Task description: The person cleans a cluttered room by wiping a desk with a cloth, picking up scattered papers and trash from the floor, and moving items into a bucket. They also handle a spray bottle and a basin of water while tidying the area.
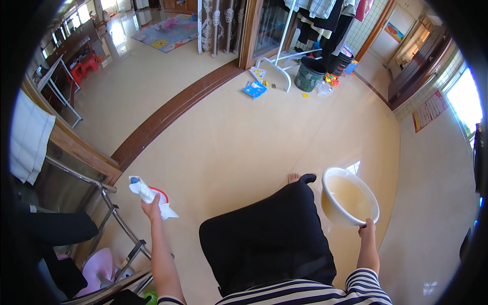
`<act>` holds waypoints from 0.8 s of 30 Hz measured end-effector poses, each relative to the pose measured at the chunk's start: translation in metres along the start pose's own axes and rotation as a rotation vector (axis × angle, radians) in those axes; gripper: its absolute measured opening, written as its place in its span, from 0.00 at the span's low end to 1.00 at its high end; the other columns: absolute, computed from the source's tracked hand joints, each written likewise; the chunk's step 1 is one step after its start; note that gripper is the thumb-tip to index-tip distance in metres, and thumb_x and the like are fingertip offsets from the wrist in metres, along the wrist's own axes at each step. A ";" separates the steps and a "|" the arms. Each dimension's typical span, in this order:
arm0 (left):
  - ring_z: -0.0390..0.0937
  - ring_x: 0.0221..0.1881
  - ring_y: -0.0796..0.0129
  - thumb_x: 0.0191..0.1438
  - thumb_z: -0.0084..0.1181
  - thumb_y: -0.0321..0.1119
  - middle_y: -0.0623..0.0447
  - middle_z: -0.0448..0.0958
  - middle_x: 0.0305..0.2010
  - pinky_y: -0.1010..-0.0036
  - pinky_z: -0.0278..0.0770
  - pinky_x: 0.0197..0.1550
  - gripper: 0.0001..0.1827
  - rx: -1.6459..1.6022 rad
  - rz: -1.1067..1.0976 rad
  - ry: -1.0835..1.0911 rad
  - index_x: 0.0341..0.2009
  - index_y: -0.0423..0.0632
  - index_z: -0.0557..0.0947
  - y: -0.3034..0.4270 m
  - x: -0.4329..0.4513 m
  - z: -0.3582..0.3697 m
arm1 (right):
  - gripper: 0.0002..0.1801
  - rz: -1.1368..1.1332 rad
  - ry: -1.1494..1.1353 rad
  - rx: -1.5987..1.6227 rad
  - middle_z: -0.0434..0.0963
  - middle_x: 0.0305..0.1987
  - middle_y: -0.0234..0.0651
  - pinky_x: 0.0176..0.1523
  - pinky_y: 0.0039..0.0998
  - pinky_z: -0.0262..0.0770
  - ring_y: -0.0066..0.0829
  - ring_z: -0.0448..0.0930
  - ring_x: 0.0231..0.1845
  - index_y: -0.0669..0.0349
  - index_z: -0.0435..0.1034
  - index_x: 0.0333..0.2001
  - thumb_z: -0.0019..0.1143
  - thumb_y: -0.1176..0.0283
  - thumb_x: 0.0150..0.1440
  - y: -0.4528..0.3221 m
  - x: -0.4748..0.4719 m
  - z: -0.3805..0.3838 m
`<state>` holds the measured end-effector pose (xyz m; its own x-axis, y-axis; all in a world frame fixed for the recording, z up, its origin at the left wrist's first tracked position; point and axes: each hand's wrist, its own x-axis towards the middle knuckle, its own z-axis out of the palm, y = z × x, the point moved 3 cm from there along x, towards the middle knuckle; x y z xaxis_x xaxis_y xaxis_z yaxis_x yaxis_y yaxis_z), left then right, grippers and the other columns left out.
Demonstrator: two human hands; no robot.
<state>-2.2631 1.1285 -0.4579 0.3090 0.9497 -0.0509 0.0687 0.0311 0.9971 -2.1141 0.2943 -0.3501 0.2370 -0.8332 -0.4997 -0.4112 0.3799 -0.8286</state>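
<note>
My right hand [367, 228] grips the near rim of a white-rimmed plastic basin [352, 200], which is tilted beside my right leg. The basin's wall looks see-through and yellowish; whether it holds liquid I cannot tell. Out to the left, my left hand [152, 209] is closed around a white bundle [142, 190] that looks like paper or thin plastic. Something blue shows at the bundle's far end, and a red-rimmed round thing [163, 193] sticks out beside it. Between my hands, black fabric [267, 236] covers my lap or legs, and a bare foot [293, 178] shows past it.
A metal rack [122, 217] with dark cloth stands at the left, near a pink plastic thing [100, 267]. Ahead are a brown door sill [183, 103], a white clothes stand [285, 72], a dark green bucket [309, 75] and a blue packet [254, 89]. A wall [427, 183] bounds the right.
</note>
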 end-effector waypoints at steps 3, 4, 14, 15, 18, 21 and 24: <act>0.71 0.43 0.61 0.35 0.62 0.23 0.46 0.71 0.43 0.69 0.68 0.47 0.30 0.002 0.048 0.021 0.47 0.38 0.68 0.006 -0.003 0.007 | 0.11 -0.031 -0.135 -0.029 0.67 0.22 0.36 0.12 0.24 0.62 0.27 0.68 0.15 0.66 0.62 0.34 0.50 0.74 0.46 -0.011 0.027 0.038; 0.71 0.44 0.61 0.35 0.62 0.23 0.46 0.71 0.44 0.69 0.68 0.47 0.30 -0.006 0.019 0.030 0.48 0.38 0.68 0.001 -0.010 0.009 | 0.11 -0.041 -0.143 -0.035 0.66 0.22 0.36 0.13 0.24 0.62 0.27 0.68 0.15 0.66 0.62 0.34 0.50 0.74 0.46 -0.016 0.031 0.056; 0.70 0.44 0.58 0.40 0.60 0.26 0.46 0.70 0.45 0.65 0.70 0.46 0.29 -0.074 -0.229 0.235 0.50 0.38 0.66 -0.004 -0.046 0.088 | 0.09 -0.095 -0.430 -0.147 0.61 0.17 0.36 0.13 0.30 0.57 0.28 0.62 0.13 0.66 0.61 0.25 0.50 0.73 0.45 -0.081 0.109 0.310; 0.70 0.44 0.58 0.41 0.60 0.26 0.46 0.70 0.45 0.65 0.70 0.45 0.29 -0.096 -0.214 0.266 0.50 0.38 0.66 0.008 -0.038 0.085 | 0.09 -0.096 -0.475 -0.155 0.61 0.16 0.37 0.13 0.30 0.56 0.28 0.62 0.12 0.66 0.61 0.25 0.51 0.72 0.45 -0.079 0.108 0.340; 0.70 0.43 0.58 0.41 0.60 0.28 0.46 0.70 0.45 0.65 0.72 0.42 0.29 -0.170 -0.212 0.341 0.50 0.38 0.66 0.039 -0.016 0.106 | 0.10 -0.220 -0.606 -0.217 0.65 0.17 0.37 0.10 0.29 0.57 0.29 0.65 0.11 0.67 0.64 0.22 0.48 0.70 0.48 -0.082 0.130 0.412; 0.71 0.41 0.59 0.42 0.60 0.29 0.46 0.70 0.45 0.65 0.73 0.40 0.29 -0.110 -0.227 0.383 0.50 0.40 0.66 0.110 -0.012 0.157 | 0.09 0.027 -0.376 0.025 0.65 0.17 0.37 0.11 0.28 0.56 0.28 0.64 0.11 0.68 0.64 0.27 0.50 0.72 0.48 -0.090 0.120 0.454; 0.71 0.40 0.58 0.42 0.60 0.30 0.46 0.70 0.44 0.65 0.74 0.38 0.29 -0.151 -0.158 0.322 0.51 0.41 0.66 0.150 0.000 0.221 | 0.10 0.092 -0.442 -0.075 0.62 0.15 0.35 0.11 0.27 0.54 0.27 0.61 0.09 0.66 0.62 0.25 0.52 0.71 0.47 -0.097 0.146 0.470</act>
<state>-2.0429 1.0645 -0.3206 -0.0092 0.9781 -0.2079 -0.0560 0.2071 0.9767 -1.6261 0.3247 -0.4608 0.5428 -0.5395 -0.6436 -0.5068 0.4006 -0.7633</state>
